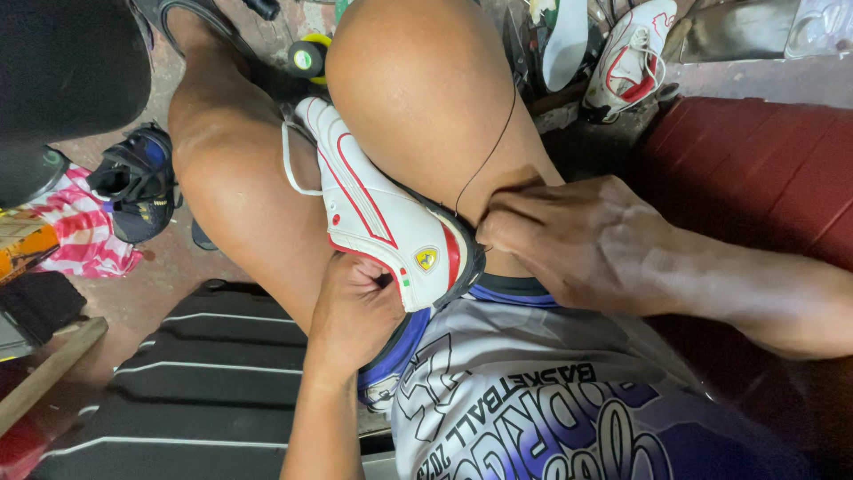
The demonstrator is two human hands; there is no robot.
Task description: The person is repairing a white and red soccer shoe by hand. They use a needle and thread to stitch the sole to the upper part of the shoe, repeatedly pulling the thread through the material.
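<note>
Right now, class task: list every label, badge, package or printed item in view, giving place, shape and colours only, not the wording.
Badge: small yellow shield on the white and red shoe wedged between the knees, heel end, beside the left hand.
Printed shirt: bottom centre, grey with purple and black lettering.
Orange-yellow package: far left edge, flat, partly cut off.

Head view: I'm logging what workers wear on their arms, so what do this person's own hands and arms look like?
Both are bare: the left hand and right hand wear no gloves, rings or watch that shows, and no sleeve covers either forearm. The right forearm is sinewy, with raised tendons across the back of the hand.
</note>
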